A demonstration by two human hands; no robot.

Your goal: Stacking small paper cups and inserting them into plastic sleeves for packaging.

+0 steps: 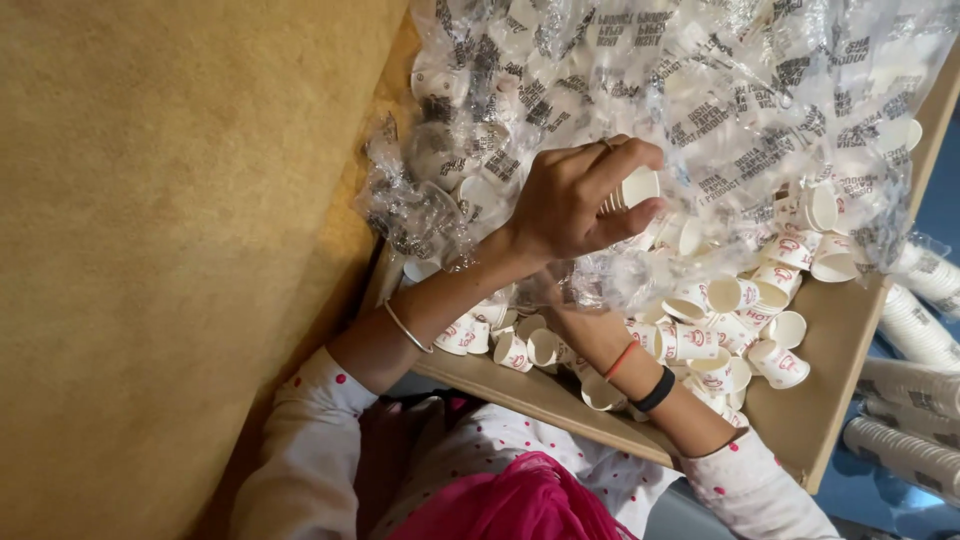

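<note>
Left grip (pixel 585 200) closed round paper cups (pixel 632 188)

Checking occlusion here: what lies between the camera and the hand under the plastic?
In the head view, crinkled clear printed plastic sheet covers the right hand; only its forearm shows among loose paper cups.

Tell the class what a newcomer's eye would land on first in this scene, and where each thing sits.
First comes the left hand at the centre, gripping a stack of small white paper cups against a crinkled clear plastic bag with dark print. Below it, a heap of loose cups with red marks lies in a brown cardboard tray, where the right hand goes hidden under the plastic. Sleeved cup stacks lie at the right edge.
</note>
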